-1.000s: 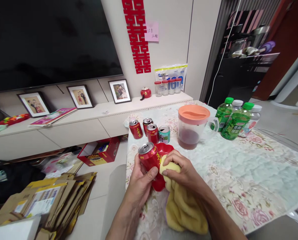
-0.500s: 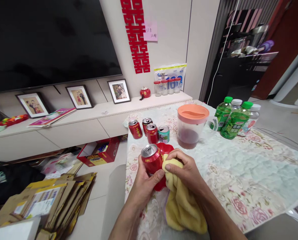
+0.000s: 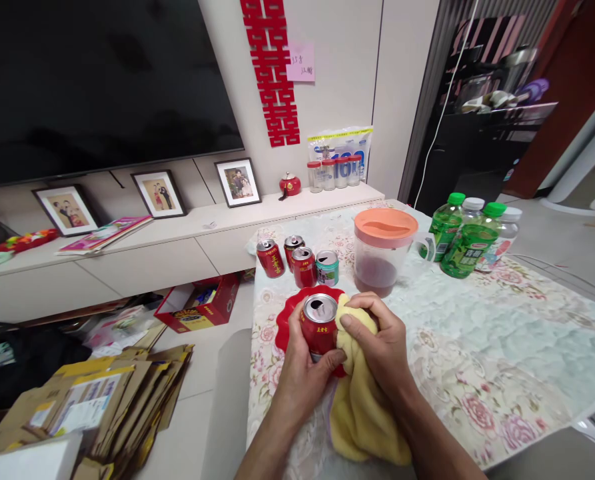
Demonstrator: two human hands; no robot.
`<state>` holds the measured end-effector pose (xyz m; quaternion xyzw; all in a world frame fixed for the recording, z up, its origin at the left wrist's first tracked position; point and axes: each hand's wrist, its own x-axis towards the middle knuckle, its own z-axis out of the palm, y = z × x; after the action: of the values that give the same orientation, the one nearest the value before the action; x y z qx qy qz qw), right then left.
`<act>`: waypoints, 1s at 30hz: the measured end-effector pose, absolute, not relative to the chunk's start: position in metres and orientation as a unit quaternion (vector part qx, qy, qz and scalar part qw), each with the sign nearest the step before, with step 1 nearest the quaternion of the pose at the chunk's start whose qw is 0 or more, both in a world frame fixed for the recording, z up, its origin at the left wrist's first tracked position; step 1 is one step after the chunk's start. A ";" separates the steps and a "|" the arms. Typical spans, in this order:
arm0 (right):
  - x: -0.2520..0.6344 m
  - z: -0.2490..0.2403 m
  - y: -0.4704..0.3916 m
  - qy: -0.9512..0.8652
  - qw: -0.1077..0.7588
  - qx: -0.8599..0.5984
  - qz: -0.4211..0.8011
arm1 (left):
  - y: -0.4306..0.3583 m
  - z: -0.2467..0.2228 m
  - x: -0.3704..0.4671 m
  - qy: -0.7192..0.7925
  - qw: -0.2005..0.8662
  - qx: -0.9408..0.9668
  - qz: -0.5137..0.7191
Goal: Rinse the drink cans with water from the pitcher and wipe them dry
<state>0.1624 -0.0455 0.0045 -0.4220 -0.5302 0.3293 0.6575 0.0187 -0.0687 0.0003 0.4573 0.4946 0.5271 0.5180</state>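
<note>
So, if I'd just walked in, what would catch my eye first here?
Probably the red can, gripped by the left fingers, with the right fingers holding a yellow cloth at its side. Just beyond, on the flowered tablecloth, an orange-lidded pitcher of dark liquid stands out. Higher up, a bold red paper cutting hangs on the wall, right of the big black television.

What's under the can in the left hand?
A red scalloped dish shows around the red can. Can and left hand cover the dish's middle; anything lying there, or whether can and dish touch, can't be seen.
</note>
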 end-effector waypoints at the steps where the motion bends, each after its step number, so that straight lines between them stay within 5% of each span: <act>1: 0.162 0.005 -0.046 -0.543 0.654 -0.423 0.314 | -0.069 -0.001 0.019 0.503 0.504 0.461 0.530; 10: 0.163 0.004 -0.041 -0.672 0.608 -0.366 0.211 | -0.075 0.010 0.019 0.450 0.560 0.423 0.552; 30: 0.172 -0.004 -0.032 -0.746 0.446 -0.339 0.360 | -0.062 0.020 -0.010 0.388 0.611 0.345 0.598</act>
<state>0.1720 -0.0318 -0.0043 -0.3390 -0.7464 0.3598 0.4455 -0.0100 -0.0618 0.0201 0.3449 0.3882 0.5975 0.6110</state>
